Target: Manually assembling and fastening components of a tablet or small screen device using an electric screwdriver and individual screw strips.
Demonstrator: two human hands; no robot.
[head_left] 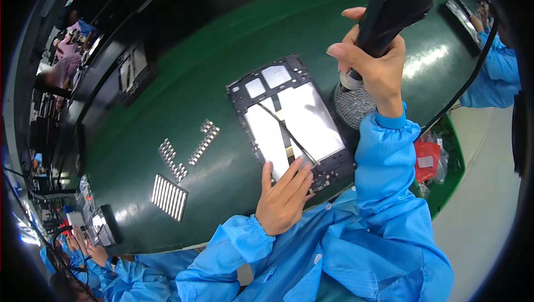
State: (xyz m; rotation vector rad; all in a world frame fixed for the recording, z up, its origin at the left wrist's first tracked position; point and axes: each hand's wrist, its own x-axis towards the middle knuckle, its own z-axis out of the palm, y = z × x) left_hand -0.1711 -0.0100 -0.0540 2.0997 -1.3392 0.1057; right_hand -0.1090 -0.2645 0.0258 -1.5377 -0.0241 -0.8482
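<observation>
An opened flat tablet-like device lies on the green bench in front of me, with white panels, a black frame and a dark cable crossing it. My left hand rests on its near end, fingers stretched out and holding nothing. Beyond the device's right side, my right hand is wrapped round a thick black power tool, which looks like an electric screwdriver held upright. The tool's lower end, with a pale collar, meets a round grey dotted thing; its tip cannot be made out.
Rows of small metallic parts and a striped plate lie left on the bench. A black cable curves down at right, above a green bin with red and clear bags. Co-workers' blue sleeves show at both sides.
</observation>
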